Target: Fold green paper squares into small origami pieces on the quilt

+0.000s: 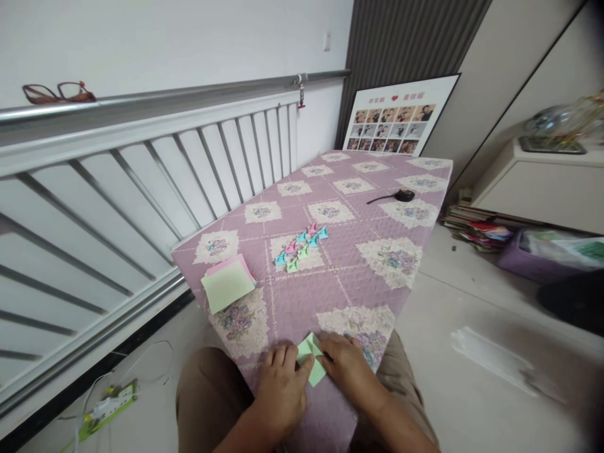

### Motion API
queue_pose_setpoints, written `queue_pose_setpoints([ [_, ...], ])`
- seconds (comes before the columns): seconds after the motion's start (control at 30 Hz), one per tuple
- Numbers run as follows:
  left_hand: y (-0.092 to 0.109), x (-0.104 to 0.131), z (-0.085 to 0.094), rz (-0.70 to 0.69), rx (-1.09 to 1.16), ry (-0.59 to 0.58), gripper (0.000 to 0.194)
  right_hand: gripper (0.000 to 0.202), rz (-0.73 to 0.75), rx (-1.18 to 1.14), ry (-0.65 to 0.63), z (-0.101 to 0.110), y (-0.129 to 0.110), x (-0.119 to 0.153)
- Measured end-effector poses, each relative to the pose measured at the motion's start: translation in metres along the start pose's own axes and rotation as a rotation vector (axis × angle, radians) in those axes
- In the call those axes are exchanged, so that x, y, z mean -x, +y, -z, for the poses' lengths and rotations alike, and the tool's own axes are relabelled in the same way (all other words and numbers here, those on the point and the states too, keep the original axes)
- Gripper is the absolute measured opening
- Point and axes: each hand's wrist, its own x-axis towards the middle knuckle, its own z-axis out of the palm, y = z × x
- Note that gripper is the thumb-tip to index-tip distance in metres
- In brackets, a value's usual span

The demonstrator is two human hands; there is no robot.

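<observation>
A light green sheet of origami paper lies near the front edge of the table, partly folded, with creases and flaps meeting at its middle. My left hand holds its left side, the index finger pressed onto the centre and the other fingers curled at the edge. From the right, my right hand grips the upper right edge with bent fingers. Farther up the table stand several small folded paper pieces in pink, blue and green, set out in two slanting rows. A stack of square paper, pale green on top with pink beneath, rests at the left.
A floral purple tablecloth covers the table. Toward the far right lies a black round object with a strap. A white radiator borders the left side; glasses sit on the pipe above. A power strip is on the floor.
</observation>
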Motion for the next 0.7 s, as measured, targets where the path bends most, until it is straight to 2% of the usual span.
queue_pose_setpoints([
  [0.2, -0.002, -0.002, 0.012, 0.009, 0.033, -0.085, 0.048, 0.011, 0.034, 0.011, 0.040, -0.004, 0.003, 0.005],
  [0.4, -0.003, 0.000, 0.007, 0.003, 0.035, -0.095, 0.050, 0.010, 0.108, 0.038, 0.086, -0.008, 0.007, 0.009],
  [0.57, -0.006, 0.002, 0.006, -0.007, 0.036, -0.089, 0.050, 0.016, 0.231, 0.146, 0.173, -0.015, 0.011, 0.016],
  [0.7, -0.007, 0.002, 0.005, -0.013, 0.027, -0.073, 0.051, 0.017, 0.306, 0.169, 0.193, -0.017, 0.013, 0.021],
])
